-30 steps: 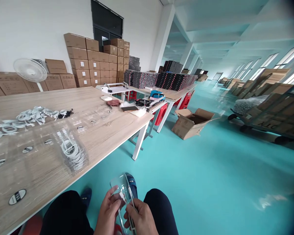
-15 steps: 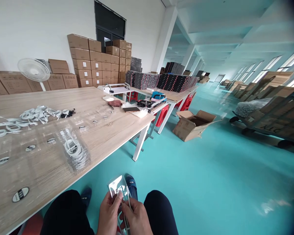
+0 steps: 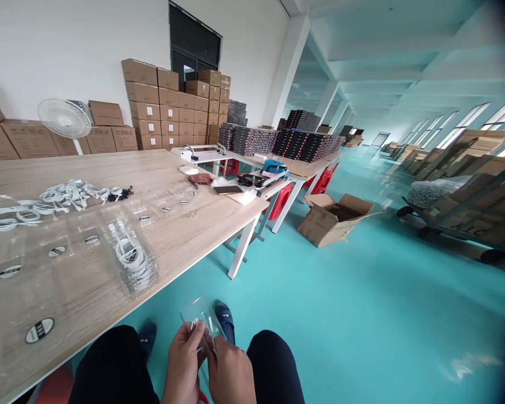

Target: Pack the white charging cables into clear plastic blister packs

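Observation:
Between my knees, past the table edge, both hands hold a clear plastic pouch [image 3: 197, 310]. My left hand [image 3: 183, 359] pinches it with the thumb on top. My right hand [image 3: 232, 367] is closed on the pouch's right side; whether it also grips a cable inside is hidden. On the wooden table [image 3: 185, 241] to the left lies a stack of clear pouches with coiled white cables [image 3: 131, 255]. Behind it is a heap of loose white cables [image 3: 67, 195], with small black pieces [image 3: 121, 193] at its right end. Flat clear pouches with oval labels [image 3: 40, 330] are spread across the table.
A brown cloth [image 3: 200, 178] and a dark flat item [image 3: 228, 189] lie near the table's far corner. An open cardboard box [image 3: 334, 219] stands on the green floor. A loaded cart [image 3: 467, 207] is at right. A white fan [image 3: 65, 119] stands behind the table.
The right hand has turned, its back now facing up, and the pouch has tilted slightly left. The view has shifted a little. Both hands still hold the pouch.

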The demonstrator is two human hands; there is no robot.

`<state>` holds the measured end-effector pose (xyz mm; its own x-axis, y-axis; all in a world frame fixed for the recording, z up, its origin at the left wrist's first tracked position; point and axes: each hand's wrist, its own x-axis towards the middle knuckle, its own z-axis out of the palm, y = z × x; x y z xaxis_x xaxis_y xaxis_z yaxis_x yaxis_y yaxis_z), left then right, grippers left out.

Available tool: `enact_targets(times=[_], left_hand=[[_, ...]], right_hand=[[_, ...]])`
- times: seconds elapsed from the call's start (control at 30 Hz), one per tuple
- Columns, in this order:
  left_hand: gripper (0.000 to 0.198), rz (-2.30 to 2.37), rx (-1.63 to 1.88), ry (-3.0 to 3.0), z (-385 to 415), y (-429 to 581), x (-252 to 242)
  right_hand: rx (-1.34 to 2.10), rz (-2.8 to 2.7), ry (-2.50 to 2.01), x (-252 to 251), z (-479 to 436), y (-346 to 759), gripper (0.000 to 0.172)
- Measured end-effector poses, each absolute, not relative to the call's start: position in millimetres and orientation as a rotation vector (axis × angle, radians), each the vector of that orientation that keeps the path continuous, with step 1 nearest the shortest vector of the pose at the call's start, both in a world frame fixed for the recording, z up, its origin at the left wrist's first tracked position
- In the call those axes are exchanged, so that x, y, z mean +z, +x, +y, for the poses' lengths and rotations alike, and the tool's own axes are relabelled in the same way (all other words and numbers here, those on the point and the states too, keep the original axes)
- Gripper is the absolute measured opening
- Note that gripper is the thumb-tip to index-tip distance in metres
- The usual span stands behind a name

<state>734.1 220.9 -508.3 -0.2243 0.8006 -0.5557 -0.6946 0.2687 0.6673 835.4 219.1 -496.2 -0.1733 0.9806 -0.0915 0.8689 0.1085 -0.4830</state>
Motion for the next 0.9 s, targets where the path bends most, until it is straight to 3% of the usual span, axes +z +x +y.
enact_targets(times=[0.27, 0.5, 0.73, 0.9], left_hand=[[0.041, 1.184, 1.394, 0.284, 222.3, 726.4, -505.3], [0.041, 1.146, 1.423, 0.278, 225.0, 719.5, -498.8], [0.042, 1.142, 1.433, 0.223, 222.6, 718.3, -485.5], [0.037, 1.117, 1.418, 0.283, 221.3, 716.4, -483.7]], right_hand=[[0.803, -2.035, -1.825, -494.5, 227.7, 838.1, 0.014], [0.554, -1.999, -1.698, -494.6, 221.9, 844.6, 0.026], [0.942, -1.787, -1.574, -486.1, 230.3, 851.9, 0.047], [1.047, -1.721, -1.501, -485.2, 233.6, 853.2, 0.042]])
